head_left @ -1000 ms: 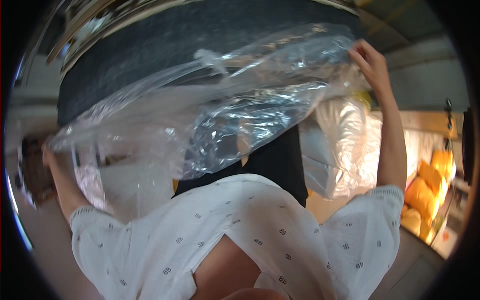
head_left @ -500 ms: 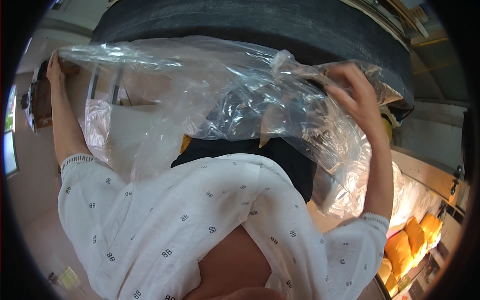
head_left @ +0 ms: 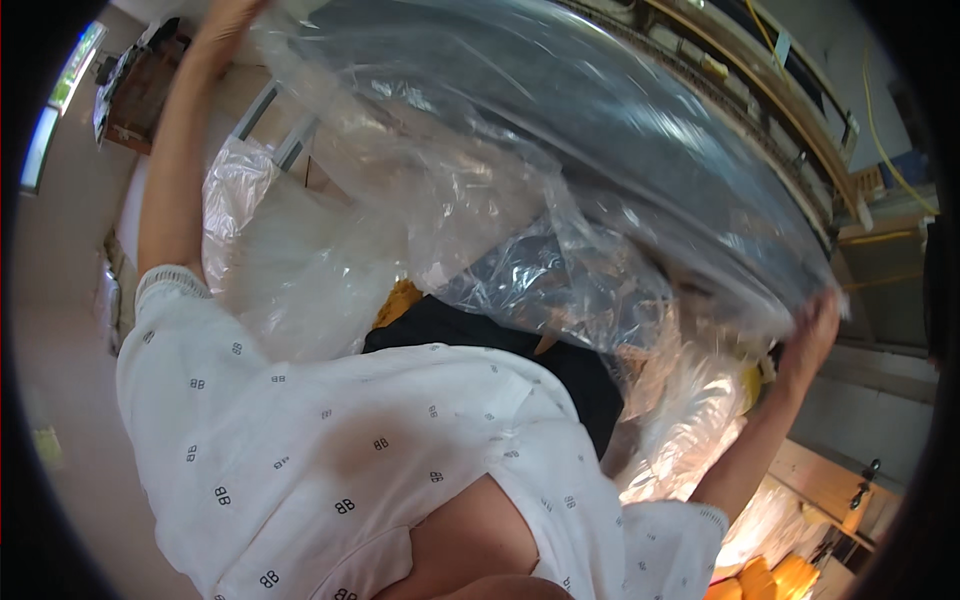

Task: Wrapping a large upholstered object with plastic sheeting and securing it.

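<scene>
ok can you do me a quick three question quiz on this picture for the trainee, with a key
1. True or false: the right hand grips the clear plastic.
2. Which of the person's two hands shows higher in the picture?
3. Multiple choice: the shirt is mainly A) white, B) green, C) red.

Key:
1. True.
2. The left hand, partly cut off by the top edge.
3. A.
</scene>
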